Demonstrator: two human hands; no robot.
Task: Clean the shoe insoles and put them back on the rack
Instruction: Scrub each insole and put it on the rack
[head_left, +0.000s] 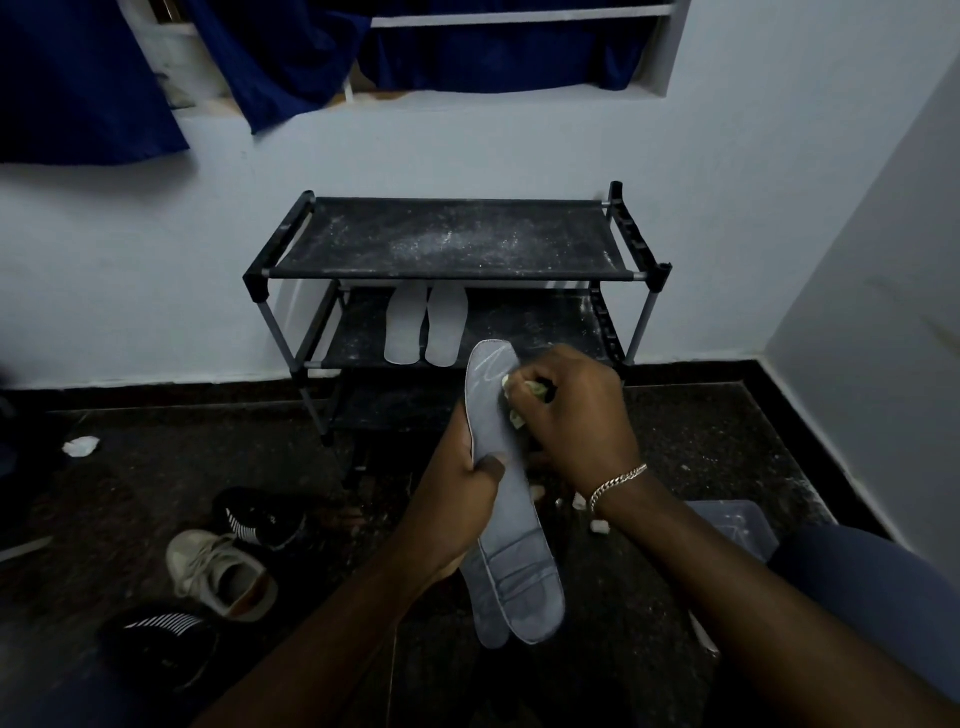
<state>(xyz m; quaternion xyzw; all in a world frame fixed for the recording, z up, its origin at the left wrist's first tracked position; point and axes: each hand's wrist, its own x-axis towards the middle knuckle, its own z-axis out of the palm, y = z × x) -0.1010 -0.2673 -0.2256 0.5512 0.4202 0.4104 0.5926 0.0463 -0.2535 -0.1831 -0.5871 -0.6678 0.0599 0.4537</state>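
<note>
Left hand (462, 483) grips grey insole (511, 525) at mid-length; right hand (571, 410) pinches small cloth (519, 395) against insole's upper part, before rack (452, 239).

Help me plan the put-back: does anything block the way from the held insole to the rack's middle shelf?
Nothing visible does. The left hand holds the insole just before the rack; its middle shelf is open-fronted, two pale insoles lying left of bare space.

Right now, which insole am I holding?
The grey insole gripped by the left hand, the right hand pressing a cloth on it; the two pale insoles lie on the rack.
</note>
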